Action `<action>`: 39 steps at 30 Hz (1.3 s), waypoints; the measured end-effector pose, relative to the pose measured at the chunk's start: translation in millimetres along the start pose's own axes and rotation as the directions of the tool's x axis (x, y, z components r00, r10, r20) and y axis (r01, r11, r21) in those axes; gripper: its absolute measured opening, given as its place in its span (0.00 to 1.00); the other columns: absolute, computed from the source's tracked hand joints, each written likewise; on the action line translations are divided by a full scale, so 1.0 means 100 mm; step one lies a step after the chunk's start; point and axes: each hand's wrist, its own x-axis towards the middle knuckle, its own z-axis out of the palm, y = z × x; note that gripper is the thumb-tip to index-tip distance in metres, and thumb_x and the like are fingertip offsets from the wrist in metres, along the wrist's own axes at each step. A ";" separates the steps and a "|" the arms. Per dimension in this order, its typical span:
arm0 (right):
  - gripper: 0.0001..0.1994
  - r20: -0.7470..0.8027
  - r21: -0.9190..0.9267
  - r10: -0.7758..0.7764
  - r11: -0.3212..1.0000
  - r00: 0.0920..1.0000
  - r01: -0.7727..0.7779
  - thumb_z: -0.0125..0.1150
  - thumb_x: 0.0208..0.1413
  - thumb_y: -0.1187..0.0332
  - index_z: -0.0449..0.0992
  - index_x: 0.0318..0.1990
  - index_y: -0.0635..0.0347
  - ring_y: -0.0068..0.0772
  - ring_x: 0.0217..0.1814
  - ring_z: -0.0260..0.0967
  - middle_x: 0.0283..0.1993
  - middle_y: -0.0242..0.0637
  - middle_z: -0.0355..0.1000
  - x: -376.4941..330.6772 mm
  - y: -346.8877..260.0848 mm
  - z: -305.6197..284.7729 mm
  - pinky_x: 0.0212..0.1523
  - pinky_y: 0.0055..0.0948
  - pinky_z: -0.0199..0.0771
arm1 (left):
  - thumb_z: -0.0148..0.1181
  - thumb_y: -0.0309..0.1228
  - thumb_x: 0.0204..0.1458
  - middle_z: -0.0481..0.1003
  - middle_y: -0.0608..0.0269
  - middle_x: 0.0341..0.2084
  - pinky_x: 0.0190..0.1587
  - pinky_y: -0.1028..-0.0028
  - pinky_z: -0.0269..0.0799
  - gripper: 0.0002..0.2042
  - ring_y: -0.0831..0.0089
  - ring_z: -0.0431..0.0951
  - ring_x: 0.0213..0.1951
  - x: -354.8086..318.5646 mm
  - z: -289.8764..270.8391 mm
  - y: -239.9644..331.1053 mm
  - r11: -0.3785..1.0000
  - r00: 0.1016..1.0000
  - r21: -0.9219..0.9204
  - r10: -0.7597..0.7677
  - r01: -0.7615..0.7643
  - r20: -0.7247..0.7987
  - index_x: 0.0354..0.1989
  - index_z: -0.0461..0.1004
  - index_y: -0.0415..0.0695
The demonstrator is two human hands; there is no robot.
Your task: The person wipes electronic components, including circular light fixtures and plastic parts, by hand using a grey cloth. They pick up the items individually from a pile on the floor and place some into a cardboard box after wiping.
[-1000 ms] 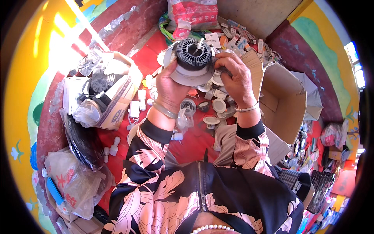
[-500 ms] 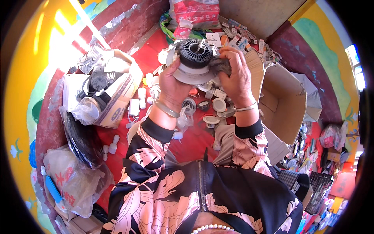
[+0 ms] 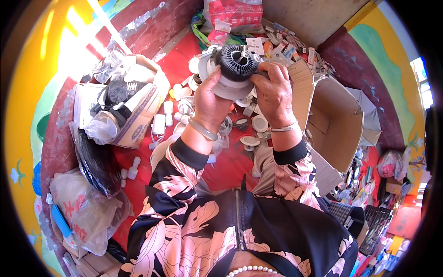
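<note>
My left hand [image 3: 213, 99] is closed on a round downlight, a recessed ceiling lamp with a black finned heat sink [image 3: 237, 62] and a wide white rim. The lamp is raised above the floor, its fins facing up and a short pale wire on top. At its right side is my right hand [image 3: 274, 94], fingers pinched around a dark grey rag [image 3: 263, 74] that is mostly hidden by them. The rag meets the lamp near the edge of the fins. Below lie more white round lamps [image 3: 260, 123] and bulbs.
On the left stands an open carton [image 3: 150, 99] full of lamp parts, above a black plastic bag [image 3: 99, 168] and a clear bag [image 3: 85, 207]. An open cardboard box [image 3: 339, 124] stands to the right. Small boxes [image 3: 288, 51] and a red-and-white sack [image 3: 233, 16] lie at the back.
The lamp has shifted slightly right and tilted. My right fingers have closed in around the rag, which shows less now. My left hand keeps its hold on the lamp.
</note>
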 end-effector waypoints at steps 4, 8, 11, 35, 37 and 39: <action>0.11 0.030 -0.035 -0.018 0.999 0.999 0.019 0.59 0.31 0.81 0.76 0.28 0.58 0.43 0.45 0.66 0.40 0.37 0.68 -0.03 0.01 0.04 0.44 0.36 0.70 | 0.43 0.34 0.59 0.66 0.52 0.54 0.61 0.57 0.57 0.21 0.58 0.66 0.56 -0.01 -0.04 0.00 1.000 1.000 0.003 0.006 -0.007 0.025 0.58 0.61 0.37; 0.10 0.057 -0.033 -0.070 0.997 0.996 0.072 0.56 0.32 0.77 0.75 0.28 0.59 0.42 0.47 0.64 0.40 0.37 0.67 -0.07 -0.06 0.09 0.46 0.35 0.68 | 0.44 0.35 0.58 0.66 0.52 0.54 0.61 0.58 0.57 0.20 0.59 0.67 0.56 -0.04 0.02 -0.01 0.993 0.996 0.090 0.079 -0.076 -0.032 0.57 0.62 0.37; 0.11 0.100 0.119 -0.084 0.990 0.992 0.071 0.58 0.32 0.78 0.75 0.29 0.60 0.42 0.45 0.65 0.40 0.37 0.68 -0.08 -0.16 0.11 0.44 0.36 0.69 | 0.44 0.35 0.58 0.66 0.53 0.54 0.61 0.60 0.58 0.21 0.60 0.67 0.55 0.02 0.01 0.06 0.990 0.990 0.037 0.140 -0.139 -0.033 0.57 0.62 0.37; 0.11 0.089 0.251 -0.018 0.968 0.996 -0.005 0.55 0.33 0.84 0.74 0.27 0.60 0.42 0.41 0.69 0.35 0.37 0.72 0.08 0.17 -0.29 0.42 0.36 0.70 | 0.48 0.34 0.55 0.63 0.49 0.57 0.64 0.55 0.54 0.25 0.55 0.63 0.59 -0.03 0.09 0.08 0.999 0.990 0.006 -0.037 0.036 0.138 0.60 0.57 0.37; 0.11 0.115 0.246 -0.039 0.969 0.993 0.009 0.55 0.33 0.83 0.74 0.28 0.60 0.42 0.41 0.69 0.35 0.37 0.72 0.09 0.18 -0.30 0.42 0.36 0.70 | 0.48 0.34 0.56 0.64 0.49 0.56 0.63 0.56 0.55 0.24 0.56 0.64 0.59 -0.02 0.05 0.05 0.997 0.995 0.076 -0.016 0.009 0.094 0.60 0.57 0.37; 0.10 0.085 0.108 -0.088 0.991 0.992 0.079 0.55 0.34 0.82 0.75 0.28 0.59 0.42 0.40 0.69 0.35 0.37 0.72 0.08 0.13 -0.27 0.42 0.36 0.70 | 0.46 0.34 0.58 0.66 0.50 0.54 0.61 0.57 0.58 0.22 0.57 0.66 0.57 -0.02 0.03 0.02 0.995 0.997 0.093 0.035 -0.041 0.068 0.59 0.59 0.37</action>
